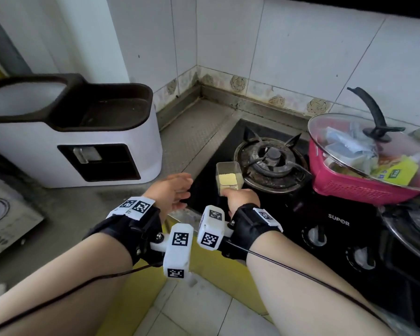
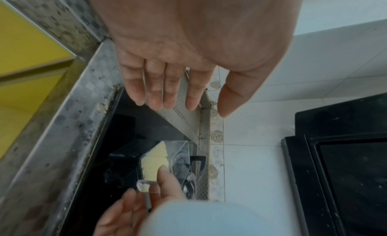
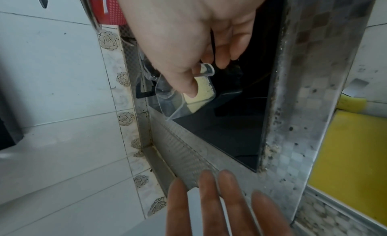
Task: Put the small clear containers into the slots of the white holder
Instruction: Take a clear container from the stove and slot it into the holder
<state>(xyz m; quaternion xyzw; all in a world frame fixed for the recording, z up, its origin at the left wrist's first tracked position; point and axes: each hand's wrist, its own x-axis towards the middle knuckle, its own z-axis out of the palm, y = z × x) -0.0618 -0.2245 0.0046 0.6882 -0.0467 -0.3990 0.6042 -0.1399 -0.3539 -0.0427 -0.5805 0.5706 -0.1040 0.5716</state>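
Clear container (image 1: pixel 229 177) — base hidden — pinched by right hand (image 1: pixel 240 198); left hand (image 1: pixel 172 190) spread, empty.

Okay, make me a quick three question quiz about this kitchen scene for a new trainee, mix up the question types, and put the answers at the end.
1. True or false: the right hand pinches a small clear square container of pale yellow powder.
2. Multiple choice: where is that container? A) inside the white rounded holder with a dark top; B) held above the black glass gas stove, near its round burner; C) in the pink plastic basket under a glass lid.
3. Fill in: the left hand is ____ and holds nothing.

Key: 1 true; 2 B; 3 open.
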